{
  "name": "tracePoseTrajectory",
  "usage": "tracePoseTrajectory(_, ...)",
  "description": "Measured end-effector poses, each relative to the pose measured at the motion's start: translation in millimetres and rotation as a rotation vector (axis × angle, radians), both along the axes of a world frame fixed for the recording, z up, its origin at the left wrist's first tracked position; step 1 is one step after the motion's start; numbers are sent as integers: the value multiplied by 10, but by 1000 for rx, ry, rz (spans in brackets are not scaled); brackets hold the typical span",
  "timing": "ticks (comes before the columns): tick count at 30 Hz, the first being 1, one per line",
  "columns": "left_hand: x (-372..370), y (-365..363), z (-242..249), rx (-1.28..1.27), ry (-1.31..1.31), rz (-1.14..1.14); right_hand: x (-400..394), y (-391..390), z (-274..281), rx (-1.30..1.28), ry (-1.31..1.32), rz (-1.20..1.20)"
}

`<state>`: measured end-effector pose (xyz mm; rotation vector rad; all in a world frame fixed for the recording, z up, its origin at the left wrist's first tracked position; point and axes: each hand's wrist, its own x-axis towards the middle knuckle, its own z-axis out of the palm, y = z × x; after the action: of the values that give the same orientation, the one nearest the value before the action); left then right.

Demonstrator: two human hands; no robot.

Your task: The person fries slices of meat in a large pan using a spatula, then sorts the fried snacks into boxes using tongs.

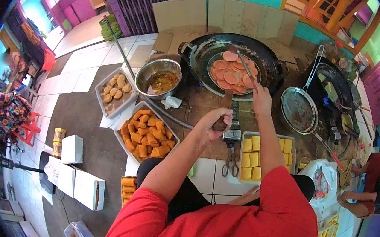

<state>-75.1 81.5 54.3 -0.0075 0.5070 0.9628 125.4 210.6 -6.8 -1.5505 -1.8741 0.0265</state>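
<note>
My left hand [213, 122] is closed around the wooden handle [227, 100] of a round skimmer. Its basket rests over the large black wok [200, 38], heaped with thin pinkish-orange discs [234, 77]. In my right hand [261, 100] is a spatula [244, 65], gripped by its long thin handle, with the blade at the far side of the discs. Below my hands lie a burner valve block [232, 134] and scissors [230, 168]. A container of yellow rectangular pieces [254, 158] stands under my right forearm.
To the left are a metal bowl [170, 65] of brown liquid, a tub of round patties [117, 87] and a tray of fried rolls [144, 134]. On the right, a strainer [298, 110] lies beside another wok [328, 80]. People sit at both sides.
</note>
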Motion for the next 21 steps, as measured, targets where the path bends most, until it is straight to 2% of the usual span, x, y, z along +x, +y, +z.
tracePoseTrajectory(2, -23, -20, -123, 82, 14, -10, 20, -228, 115, -35, 88, 5)
tracePoseTrajectory(5, -187, -47, -12, 120, -16, -56, 175, -596, 73, 7, 160, -4)
tracePoseTrajectory(6, -251, -33, -5, 130, -96, -99, 224, -737, 93, -2, 201, -4)
tracePoseTrajectory(9, -273, -105, 107, 92, -67, -14, 403, -1136, 138, 117, 229, 33)
tracePoseTrajectory(14, -306, -104, 181, 76, -257, 20, 791, -1522, 45, 29, 128, -4)
tracePoseTrajectory(17, -312, -149, 312, 65, -172, 8, 857, -1619, 119, 16, 71, -22)
tracePoseTrajectory(21, -309, -182, 364, 89, -203, 47, 880, -1614, 187, 111, 4, 27)
